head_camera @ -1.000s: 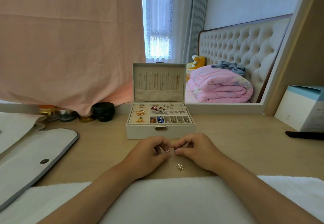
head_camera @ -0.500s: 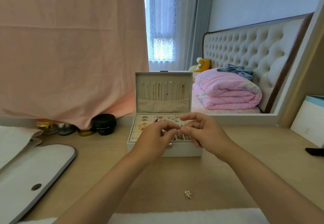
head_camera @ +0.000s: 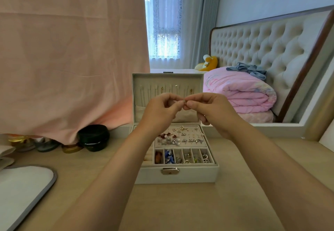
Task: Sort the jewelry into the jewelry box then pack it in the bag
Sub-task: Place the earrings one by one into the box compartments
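A white jewelry box point(head_camera: 180, 176) stands open on the wooden desk, its lid upright with thin chains hanging inside. Earrings fill the upper tray and small pieces lie in the front compartments. My left hand point(head_camera: 159, 111) and my right hand point(head_camera: 209, 111) are raised in front of the lid, fingertips meeting. Between them they pinch a tiny earring point(head_camera: 184, 102), mostly hidden by the fingers. The white bag with grey trim point(head_camera: 27, 191) lies flat at the left edge of the desk.
A black round jar point(head_camera: 94, 137), a gold lid point(head_camera: 72, 148) and other small pots sit under a hanging pink cloth point(head_camera: 72, 59) at the back left. A mirror frame point(head_camera: 271, 127) runs behind the box, reflecting a bed and pink quilt.
Both hands rose from the desk in front of the box to lid height, carrying the tiny earring. The view tilted up, so the second earring on the desk has left the frame.
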Tool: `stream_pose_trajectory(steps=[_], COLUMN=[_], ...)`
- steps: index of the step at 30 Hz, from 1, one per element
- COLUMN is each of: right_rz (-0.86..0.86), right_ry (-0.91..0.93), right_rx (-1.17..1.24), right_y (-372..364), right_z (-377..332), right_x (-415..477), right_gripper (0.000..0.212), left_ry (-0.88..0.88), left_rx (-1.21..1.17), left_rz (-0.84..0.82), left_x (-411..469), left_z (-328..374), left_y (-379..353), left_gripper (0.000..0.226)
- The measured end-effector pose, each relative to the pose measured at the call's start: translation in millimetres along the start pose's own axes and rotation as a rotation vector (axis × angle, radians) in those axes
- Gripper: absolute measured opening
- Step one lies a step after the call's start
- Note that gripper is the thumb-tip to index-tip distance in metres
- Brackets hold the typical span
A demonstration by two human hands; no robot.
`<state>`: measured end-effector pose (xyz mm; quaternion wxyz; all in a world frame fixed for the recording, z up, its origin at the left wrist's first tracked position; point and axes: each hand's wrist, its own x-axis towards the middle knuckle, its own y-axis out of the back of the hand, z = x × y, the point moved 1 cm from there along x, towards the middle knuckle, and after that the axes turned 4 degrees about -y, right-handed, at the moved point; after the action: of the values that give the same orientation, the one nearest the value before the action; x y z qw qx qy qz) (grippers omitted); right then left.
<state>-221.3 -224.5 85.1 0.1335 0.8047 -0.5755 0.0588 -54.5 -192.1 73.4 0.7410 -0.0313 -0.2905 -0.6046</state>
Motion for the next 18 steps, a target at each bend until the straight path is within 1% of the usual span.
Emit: stream_pose_trajectory(steps=[3,7,11,16,18], right_rz=[-0.003,0.025,0.033,0.014,0.012], right_ry=[0.0,-0.027,-0.062,-0.038,-0.037], right_rx=[-0.022,-0.013,0.06,0.088,0.08], right_y=[0,-2,-7,-18,-23], right_z=[9,27,36,40,43], right_x=[7,9,15,24,26], right_gripper=[0.012,0.016,0.017,0.009,0.01], left_ry=[0.007,0.013,0.038,0.045,0.059], left_rx=[0.011,0.046,0.06,0.08,0.076], left_rz=[0.023,-0.036,-0.107,-0.13,-0.131], left_x=[7,8,9,10,11], left_z=[-10,-22,-27,-36,-39], left_y=[-2,-2,6,19,22], left_gripper=[0.008,0.008,0.008,0.01,0.009])
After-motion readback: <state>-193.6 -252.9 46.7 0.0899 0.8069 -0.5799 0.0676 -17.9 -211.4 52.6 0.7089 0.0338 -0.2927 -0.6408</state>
